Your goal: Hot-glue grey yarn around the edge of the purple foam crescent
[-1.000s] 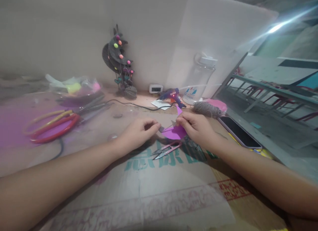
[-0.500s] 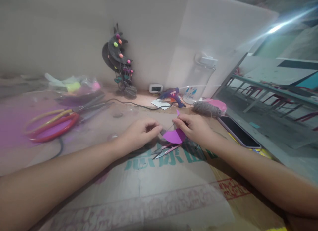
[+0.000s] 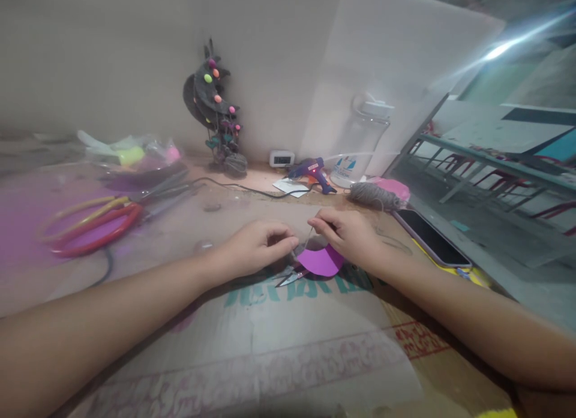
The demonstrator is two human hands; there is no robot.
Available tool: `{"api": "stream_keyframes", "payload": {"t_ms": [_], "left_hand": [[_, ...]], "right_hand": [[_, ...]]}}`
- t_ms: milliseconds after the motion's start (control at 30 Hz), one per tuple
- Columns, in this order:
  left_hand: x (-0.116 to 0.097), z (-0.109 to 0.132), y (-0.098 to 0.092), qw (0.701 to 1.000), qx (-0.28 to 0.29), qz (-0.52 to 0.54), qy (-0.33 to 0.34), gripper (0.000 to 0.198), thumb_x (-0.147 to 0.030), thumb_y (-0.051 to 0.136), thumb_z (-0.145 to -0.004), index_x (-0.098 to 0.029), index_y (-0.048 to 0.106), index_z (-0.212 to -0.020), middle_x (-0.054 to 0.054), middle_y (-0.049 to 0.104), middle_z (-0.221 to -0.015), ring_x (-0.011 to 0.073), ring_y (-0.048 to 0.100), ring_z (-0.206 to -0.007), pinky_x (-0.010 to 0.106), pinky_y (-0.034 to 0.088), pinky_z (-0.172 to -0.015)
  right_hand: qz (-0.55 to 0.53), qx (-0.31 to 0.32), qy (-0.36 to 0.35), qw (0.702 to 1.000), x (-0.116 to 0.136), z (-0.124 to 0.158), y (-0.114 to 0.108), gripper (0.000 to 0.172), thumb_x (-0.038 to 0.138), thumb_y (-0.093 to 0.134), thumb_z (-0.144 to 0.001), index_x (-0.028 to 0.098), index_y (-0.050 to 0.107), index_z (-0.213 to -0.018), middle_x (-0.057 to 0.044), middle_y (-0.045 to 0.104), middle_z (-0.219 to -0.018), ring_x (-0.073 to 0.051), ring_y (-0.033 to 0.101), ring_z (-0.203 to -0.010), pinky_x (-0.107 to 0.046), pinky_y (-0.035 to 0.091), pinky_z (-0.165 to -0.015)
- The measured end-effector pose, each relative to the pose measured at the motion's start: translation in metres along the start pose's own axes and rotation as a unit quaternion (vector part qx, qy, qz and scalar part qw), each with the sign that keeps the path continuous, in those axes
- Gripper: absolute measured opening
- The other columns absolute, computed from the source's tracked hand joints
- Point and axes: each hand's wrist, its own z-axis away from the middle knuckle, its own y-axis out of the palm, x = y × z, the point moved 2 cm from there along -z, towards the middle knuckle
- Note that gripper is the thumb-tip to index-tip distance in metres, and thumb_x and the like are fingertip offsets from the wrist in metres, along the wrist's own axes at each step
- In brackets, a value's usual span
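Both hands are working close together over the counter [image 3: 216, 370]. The left hand [image 3: 267, 247] has its thumb and forefinger pressed together on what looks like a small grey bit [image 3: 294, 252], right at the near-left edge of a curved purple piece [image 3: 321, 262]; from where I stand I can't tell whether the two are joined. The right hand [image 3: 344, 235] is pinching a thin strand [image 3: 308, 237] between thumb and fingertip, the strand slanting down toward the left fingertips. The purple piece sits between the hands, its broad curve facing the person and its right end close under the right hand's fingers.

Beneath it lies a pair of snips [image 3: 291, 279], blades pointing left, the handles mostly covered. A ball of grey yarn [image 3: 375, 196] rests beyond the right hand, near a phone [image 3: 434, 238]; a glue gun [image 3: 312, 173] lies farther back.

My reading is that the step in hand is guiding or drawing the strand at the purple piece's edge. The next move seems to call for a firm left pinch and a gentle, even pull from the right, so that the thin purple piece doesn't crease or the strand slip loose.
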Motion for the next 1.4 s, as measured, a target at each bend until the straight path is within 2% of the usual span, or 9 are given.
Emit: {"api": "stream_keyframes", "payload": {"t_ms": [200,433,567,733,933,1067,1200,1300,1400], "left_hand": [[-0.001,0.000,-0.001,1.000,0.010,-0.008,0.005,0.035,-0.039,0.041,-0.094,-0.017,0.054,-0.070,0.000,0.055,-0.071,0.0139,0.050,-0.068,0.025,0.037,-0.064],[0.002,0.000,0.000,0.994,0.030,0.104,-0.019,0.032,-0.042,0.046,-0.092,-0.017,0.059,-0.078,0.000,0.056,-0.073,0.0140,0.052,-0.070,0.023,0.040,-0.064],[0.006,-0.002,-0.001,0.989,0.035,0.145,-0.018,0.032,-0.043,0.048,-0.091,-0.016,0.059,-0.078,0.000,0.054,-0.073,0.0130,0.050,-0.069,0.023,0.041,-0.065],[0.011,-0.002,-0.001,0.985,0.022,0.170,-0.034,0.033,-0.046,0.049,-0.091,-0.016,0.060,-0.081,0.000,0.052,-0.071,0.0124,0.048,-0.067,0.024,0.042,-0.063],[0.010,-0.004,0.000,0.982,0.017,0.180,-0.050,0.035,-0.048,0.049,-0.089,-0.016,0.059,-0.081,0.000,0.052,-0.069,0.0124,0.048,-0.065,0.024,0.042,-0.060],[0.010,-0.004,-0.001,0.988,-0.004,0.151,-0.043,0.036,-0.048,0.047,-0.090,-0.016,0.056,-0.076,-0.001,0.052,-0.068,0.0119,0.047,-0.064,0.023,0.040,-0.060],[0.010,-0.002,-0.001,0.994,-0.035,0.088,-0.048,0.036,-0.046,0.044,-0.092,-0.017,0.053,-0.073,-0.002,0.051,-0.069,0.0121,0.046,-0.063,0.023,0.037,-0.058],[0.009,-0.001,-0.002,0.996,-0.058,0.045,-0.049,0.037,-0.046,0.042,-0.093,-0.017,0.052,-0.072,-0.001,0.052,-0.068,0.0134,0.047,-0.064,0.024,0.037,-0.059],[0.008,-0.001,-0.003,0.996,-0.069,0.020,-0.050,0.038,-0.045,0.040,-0.094,-0.018,0.056,-0.073,0.000,0.056,-0.069,0.0150,0.051,-0.066,0.026,0.038,-0.061]], "right_hand": [[-0.017,-0.004,-0.003,1.000,-0.003,-0.002,-0.002,0.034,0.041,0.050,-0.093,0.018,0.067,-0.076,0.000,0.062,-0.064,-0.012,0.052,-0.059,-0.024,0.030,-0.056],[-0.138,0.004,0.023,0.990,-0.031,-0.018,-0.018,0.030,0.037,0.054,-0.087,0.016,0.067,-0.069,-0.002,0.065,-0.068,-0.015,0.057,-0.067,-0.025,0.041,-0.063],[-0.157,-0.002,0.049,0.986,-0.046,-0.024,-0.016,0.034,0.042,0.052,-0.086,0.016,0.066,-0.067,-0.001,0.061,-0.065,-0.014,0.055,-0.065,-0.025,0.040,-0.061],[-0.199,-0.010,0.074,0.977,-0.042,-0.022,-0.009,0.034,0.043,0.052,-0.084,0.016,0.062,-0.066,0.000,0.059,-0.065,-0.014,0.054,-0.065,-0.026,0.041,-0.061],[-0.278,-0.002,0.152,0.948,-0.039,-0.016,-0.006,0.037,0.051,0.054,-0.084,0.018,0.057,-0.070,0.006,0.043,-0.049,-0.011,0.042,-0.046,-0.025,0.036,-0.047],[-0.164,-0.046,0.055,0.984,-0.044,-0.019,-0.003,0.027,0.040,0.058,-0.085,0.017,0.065,-0.073,-0.005,0.064,-0.072,-0.020,0.060,-0.072,-0.034,0.048,-0.069],[-0.155,-0.079,-0.036,0.984,-0.033,-0.015,-0.005,0.020,0.029,0.056,-0.086,0.019,0.070,-0.097,-0.010,0.067,-0.108,-0.025,0.060,-0.104,-0.042,0.045,-0.095],[-0.280,-0.034,0.011,0.959,-0.016,-0.007,-0.003,0.030,0.033,0.053,-0.090,0.020,0.063,-0.116,-0.009,0.068,-0.110,-0.022,0.065,-0.095,-0.038,0.053,-0.081],[-0.470,0.030,0.055,0.880,-0.002,-0.001,0.007,0.045,0.039,0.060,-0.087,0.021,0.052,-0.127,-0.012,0.067,-0.117,-0.021,0.067,-0.097,-0.034,0.055,-0.076]]}}
